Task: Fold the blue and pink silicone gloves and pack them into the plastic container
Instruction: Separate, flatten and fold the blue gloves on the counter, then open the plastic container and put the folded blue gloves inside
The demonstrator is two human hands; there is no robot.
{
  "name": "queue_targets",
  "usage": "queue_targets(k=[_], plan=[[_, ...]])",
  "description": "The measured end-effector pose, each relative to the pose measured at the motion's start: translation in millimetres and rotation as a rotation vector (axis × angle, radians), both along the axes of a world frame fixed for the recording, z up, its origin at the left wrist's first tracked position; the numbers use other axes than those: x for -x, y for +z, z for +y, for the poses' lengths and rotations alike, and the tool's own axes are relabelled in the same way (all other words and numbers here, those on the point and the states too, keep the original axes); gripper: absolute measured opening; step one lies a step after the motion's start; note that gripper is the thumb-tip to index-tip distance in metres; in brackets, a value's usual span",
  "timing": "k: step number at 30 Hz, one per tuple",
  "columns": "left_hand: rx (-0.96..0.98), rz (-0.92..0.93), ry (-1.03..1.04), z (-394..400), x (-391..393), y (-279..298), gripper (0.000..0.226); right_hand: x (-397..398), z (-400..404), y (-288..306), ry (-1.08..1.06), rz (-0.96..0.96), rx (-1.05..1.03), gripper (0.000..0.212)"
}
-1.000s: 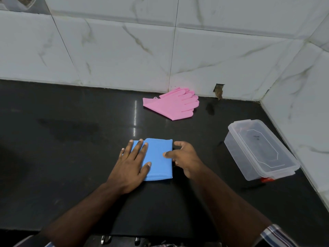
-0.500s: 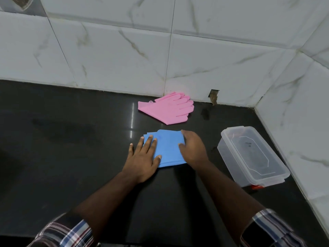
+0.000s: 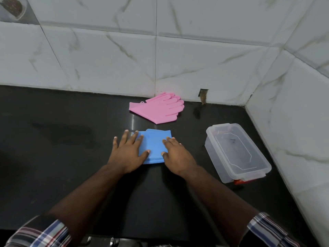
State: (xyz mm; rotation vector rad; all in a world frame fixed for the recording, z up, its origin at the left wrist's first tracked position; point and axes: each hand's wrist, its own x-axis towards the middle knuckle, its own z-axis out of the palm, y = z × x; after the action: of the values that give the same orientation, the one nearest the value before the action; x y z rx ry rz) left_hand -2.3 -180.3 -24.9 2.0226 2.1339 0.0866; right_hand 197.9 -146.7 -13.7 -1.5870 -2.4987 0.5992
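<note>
Folded blue gloves [image 3: 154,146] lie flat on the black counter [image 3: 62,166] in the middle of the view. My left hand [image 3: 129,152] presses on their left part with fingers spread. On the right part rests my right hand [image 3: 178,155], palm down, fingers flat. The pink gloves [image 3: 158,108] lie unfolded near the back wall, fingers pointing right. A clear plastic container [image 3: 236,152] with its lid on stands to the right of my right hand, apart from it.
White marbled tile walls [image 3: 195,65] close off the back and right side of the counter. A small broken hole [image 3: 203,95] shows in the wall's base. A red clip [image 3: 239,181] sticks out at the container's near end.
The folded blue gloves shifted slightly farther from me. My right hand came from the right edge onto the gloves and now lies flat on them; the left hand stays pressed on them.
</note>
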Motion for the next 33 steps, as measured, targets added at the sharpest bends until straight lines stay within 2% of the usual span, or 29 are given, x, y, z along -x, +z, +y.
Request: queue_targets(k=[3, 6, 8, 10, 14, 16, 18, 21, 22, 25, 29, 31, 33], plan=[[-0.211, -0.084, -0.024, 3.6, -29.1, 15.0, 0.062, -17.9, 0.3, 16.8, -0.024, 0.089, -0.031, 0.060], [-0.301, -0.315, -0.072, 7.8, -69.4, 25.4, 0.059, -45.0, 4.8, 40.5, -0.114, 0.217, -0.122, 0.060], [-0.224, -0.487, -0.046, 8.1, -97.7, 31.8, 0.056, -72.6, 7.1, 57.3, -0.240, 0.300, -0.156, 0.057], [-0.112, -0.581, -0.020, 7.3, -123.1, 35.9, 0.056, -107.4, 9.6, 67.6, -0.384, 0.334, -0.163, 0.052], [0.038, -0.706, -0.005, 6.0, -162.2, 35.4, 0.057, -174.6, 12.3, 69.8, -0.616, 0.280, -0.149, 0.044], [0.086, -0.738, -0.006, 5.6, -174.7, 36.1, 0.058, -193.8, 11.1, 68.0, -0.662, 0.231, -0.088, 0.040], [0.113, -0.781, 0.009, 6.6, -182.4, 36.3, 0.059, -201.8, 8.2, 66.5, -0.675, 0.211, -0.027, 0.045], [0.123, -0.903, 0.096, 7.6, -185.6, 40.9, 0.060, -202.5, 3.4, 63.6, -0.660, 0.269, -0.034, 0.051], [0.105, -0.942, 0.143, 9.4, -184.2, 40.2, 0.055, -200.8, 1.8, 63.2, -0.663, 0.315, -0.042, 0.053], [0.018, -0.937, 0.222, 10.0, -178.0, 44.4, 0.023, -191.9, -1.1, 61.6, -0.679, 0.428, -0.050, 0.057], [0.003, -0.846, 0.279, 3.3, -172.4, 42.5, 0.060, -166.2, -0.1, 47.8, -0.719, 0.581, 0.078, 0.051], [-0.011, -0.851, 0.277, -0.9, -173.2, 39.8, 0.058, -154.1, 2.0, 37.1, -0.758, 0.647, 0.180, 0.030], [-0.057, -0.870, 0.275, -4.7, -173.7, 36.3, 0.046, -144.7, 4.2, 31.5, -0.793, 0.667, 0.222, 0.016]])
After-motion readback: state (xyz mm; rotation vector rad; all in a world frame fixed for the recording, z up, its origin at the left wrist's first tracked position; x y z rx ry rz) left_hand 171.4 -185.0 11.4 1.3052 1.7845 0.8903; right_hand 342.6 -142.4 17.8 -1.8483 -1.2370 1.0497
